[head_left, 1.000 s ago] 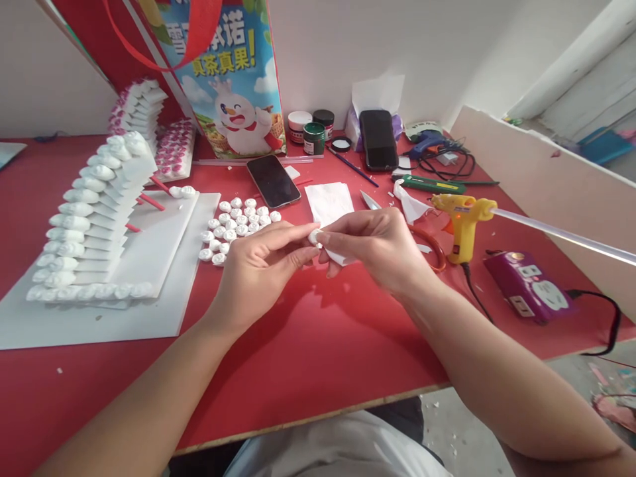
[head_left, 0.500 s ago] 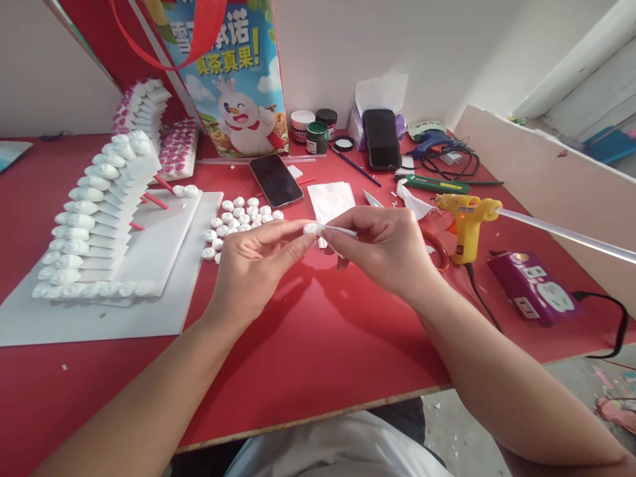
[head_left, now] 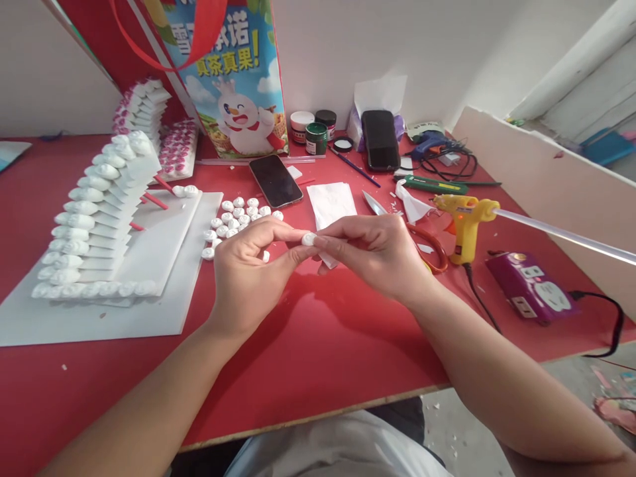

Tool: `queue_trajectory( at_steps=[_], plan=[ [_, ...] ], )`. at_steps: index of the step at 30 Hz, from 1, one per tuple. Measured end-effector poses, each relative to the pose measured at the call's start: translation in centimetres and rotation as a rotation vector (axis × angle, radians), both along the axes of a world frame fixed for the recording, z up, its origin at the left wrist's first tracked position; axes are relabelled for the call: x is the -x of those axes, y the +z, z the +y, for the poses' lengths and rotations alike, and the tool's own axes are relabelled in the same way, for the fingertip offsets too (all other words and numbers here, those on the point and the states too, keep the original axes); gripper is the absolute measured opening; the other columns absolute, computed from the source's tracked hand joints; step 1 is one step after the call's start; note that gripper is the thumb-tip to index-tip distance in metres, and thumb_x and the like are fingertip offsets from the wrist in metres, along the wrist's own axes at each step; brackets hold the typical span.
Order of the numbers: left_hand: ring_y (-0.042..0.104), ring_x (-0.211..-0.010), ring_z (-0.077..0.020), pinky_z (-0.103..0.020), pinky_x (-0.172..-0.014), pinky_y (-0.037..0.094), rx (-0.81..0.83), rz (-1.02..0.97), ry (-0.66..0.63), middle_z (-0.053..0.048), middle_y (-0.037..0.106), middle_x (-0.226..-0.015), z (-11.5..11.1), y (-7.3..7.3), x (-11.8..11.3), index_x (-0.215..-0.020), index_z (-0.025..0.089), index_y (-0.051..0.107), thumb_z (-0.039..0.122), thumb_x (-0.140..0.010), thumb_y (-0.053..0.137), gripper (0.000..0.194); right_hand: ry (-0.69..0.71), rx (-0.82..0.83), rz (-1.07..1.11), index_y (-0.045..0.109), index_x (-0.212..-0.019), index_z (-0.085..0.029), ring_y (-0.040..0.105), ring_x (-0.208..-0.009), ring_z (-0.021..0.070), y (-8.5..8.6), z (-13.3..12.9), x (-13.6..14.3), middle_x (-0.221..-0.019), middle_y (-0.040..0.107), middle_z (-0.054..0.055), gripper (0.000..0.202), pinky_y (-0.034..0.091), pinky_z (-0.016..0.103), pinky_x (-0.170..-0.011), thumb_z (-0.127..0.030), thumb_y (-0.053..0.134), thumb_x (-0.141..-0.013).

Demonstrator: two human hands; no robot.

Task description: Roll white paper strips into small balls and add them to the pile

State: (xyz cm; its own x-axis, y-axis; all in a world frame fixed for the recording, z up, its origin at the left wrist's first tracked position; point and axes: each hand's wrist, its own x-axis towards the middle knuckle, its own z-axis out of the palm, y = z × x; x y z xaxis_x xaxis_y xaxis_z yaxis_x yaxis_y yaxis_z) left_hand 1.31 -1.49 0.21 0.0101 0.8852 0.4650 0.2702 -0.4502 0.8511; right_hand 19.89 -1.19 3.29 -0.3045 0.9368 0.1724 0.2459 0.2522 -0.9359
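Observation:
Between both sets of fingertips is a small white rolled rosette (head_left: 309, 239). My left hand (head_left: 246, 268) pinches its left side between thumb and forefinger. My right hand (head_left: 380, 255) closes thumb and fingers on its right side, so both hands grip it. Just behind my left hand, several similar white rosettes (head_left: 238, 212) lie in rows on the red table. White tissue sheets (head_left: 330, 202) lie behind the fingertips. On the left, a stepped white structure (head_left: 109, 218) edged with rosettes stands on a white board (head_left: 163, 318).
Scissors with orange handles (head_left: 437, 255) lie beside my right hand, near a yellow glue gun (head_left: 466, 222) and a purple power strip (head_left: 534, 285). Farther back are a phone (head_left: 275, 180), a second phone (head_left: 380, 140), paint jars (head_left: 317, 138), a green cutter (head_left: 432, 184) and a printed bag (head_left: 238, 86).
The white strip that trailed from the rosette into my right hand no longer shows. My right fingertips have moved left onto the rosette, uncovering more of the scissors.

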Motion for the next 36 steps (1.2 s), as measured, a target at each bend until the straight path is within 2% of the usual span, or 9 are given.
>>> queue_trajectory(
  at_steps=[5, 10, 15, 18, 21, 23, 25, 29, 36],
  plan=[
    [0.066, -0.079, -0.0159, -0.031, -0.078, 0.054, 0.047, -0.020, -0.089, 0.000, 0.073, -0.080, 0.1, 0.0, 0.1, -0.086, 0.023, 0.078, 0.024, -0.081, 0.085, 0.009, 0.003, 0.061, 0.019, 0.075, -0.078, -0.016, 0.071, -0.062, 0.0157, 0.1, 0.1, 0.1, -0.065, 0.071, 0.002, 0.018, 0.056, 0.027, -0.062, -0.025, 0.071, -0.092],
    [0.067, -0.090, -0.0164, -0.030, -0.085, 0.054, 0.119, 0.012, -0.245, -0.003, 0.075, -0.096, 0.3, 0.6, 0.4, -0.112, 0.026, 0.080, 0.024, -0.092, 0.073, 0.021, -0.026, 0.085, 0.085, 0.075, -0.077, -0.014, 0.072, -0.060, 0.0155, 0.2, 0.2, 0.1, -0.068, 0.073, 0.003, 0.021, 0.058, 0.027, -0.060, -0.028, 0.071, -0.092],
    [0.065, -0.093, -0.0176, -0.031, -0.087, 0.053, 0.141, -0.008, -0.229, -0.003, 0.072, -0.096, 0.5, 0.3, 0.2, -0.111, 0.027, 0.080, 0.027, -0.094, 0.070, 0.020, -0.091, 0.070, 0.114, 0.076, -0.079, -0.013, 0.072, -0.059, 0.0152, -0.3, 0.2, 0.3, -0.066, 0.070, 0.002, 0.029, 0.059, 0.026, -0.060, -0.041, 0.078, -0.086],
    [0.065, -0.097, -0.0191, -0.033, -0.090, 0.054, 0.067, 0.049, -0.143, -0.004, 0.072, -0.101, 0.6, 0.0, 0.2, -0.107, 0.027, 0.080, 0.030, -0.094, 0.069, 0.016, -0.081, 0.250, 0.247, 0.075, -0.078, -0.013, 0.073, -0.060, 0.0175, -0.3, 0.5, 0.5, -0.072, 0.074, 0.005, 0.040, 0.063, 0.029, -0.063, -0.052, 0.082, -0.080],
    [0.065, -0.105, -0.0210, -0.036, -0.099, 0.052, 0.010, 0.124, -0.090, -0.005, 0.070, -0.109, 0.6, 0.0, 0.3, -0.105, 0.027, 0.078, 0.031, -0.096, 0.066, 0.016, 0.018, 0.577, 0.422, 0.075, -0.084, -0.012, 0.075, -0.064, 0.0209, -0.3, 1.1, 0.3, -0.082, 0.078, 0.013, 0.050, 0.066, 0.034, -0.065, -0.061, 0.069, -0.089],
    [0.065, -0.109, -0.0218, -0.037, -0.102, 0.051, 0.001, 0.151, -0.096, -0.006, 0.070, -0.111, 0.7, 0.2, 0.5, -0.104, 0.026, 0.077, 0.032, -0.097, 0.065, 0.015, 0.093, 0.753, 0.506, 0.075, -0.092, -0.011, 0.075, -0.066, 0.0207, -0.3, 1.4, 0.2, -0.087, 0.079, 0.015, 0.051, 0.066, 0.034, -0.066, -0.059, 0.058, -0.097],
    [0.065, -0.110, -0.0223, -0.037, -0.103, 0.051, 0.001, 0.169, -0.113, -0.006, 0.071, -0.111, 0.8, 0.3, 0.7, -0.103, 0.026, 0.076, 0.032, -0.097, 0.064, 0.014, 0.142, 0.847, 0.572, 0.074, -0.095, -0.011, 0.073, -0.065, 0.0182, -0.4, 1.6, 0.1, -0.087, 0.079, 0.013, 0.042, 0.066, 0.032, -0.065, -0.048, 0.055, -0.102],
    [0.066, -0.109, -0.0231, -0.038, -0.101, 0.052, 0.017, 0.183, -0.155, -0.006, 0.073, -0.110, 0.9, 0.6, 1.0, -0.105, 0.028, 0.075, 0.034, -0.098, 0.063, 0.015, 0.154, 0.854, 0.631, 0.072, -0.086, -0.012, 0.064, -0.059, 0.0129, -0.4, 1.6, 0.0, -0.076, 0.072, 0.006, 0.027, 0.065, 0.029, -0.060, -0.034, 0.064, -0.098],
    [0.070, -0.104, -0.0241, -0.038, -0.097, 0.054, 0.102, 0.135, -0.177, -0.005, 0.077, -0.109, 0.8, 0.9, 1.2, -0.107, 0.028, 0.076, 0.038, -0.097, 0.065, 0.018, 0.171, 0.716, 0.482, 0.073, -0.080, -0.012, 0.055, -0.059, 0.0093, 0.0, 1.5, -0.4, -0.073, 0.062, 0.001, 0.033, 0.063, 0.027, -0.057, -0.044, 0.080, -0.084]
  ],
)
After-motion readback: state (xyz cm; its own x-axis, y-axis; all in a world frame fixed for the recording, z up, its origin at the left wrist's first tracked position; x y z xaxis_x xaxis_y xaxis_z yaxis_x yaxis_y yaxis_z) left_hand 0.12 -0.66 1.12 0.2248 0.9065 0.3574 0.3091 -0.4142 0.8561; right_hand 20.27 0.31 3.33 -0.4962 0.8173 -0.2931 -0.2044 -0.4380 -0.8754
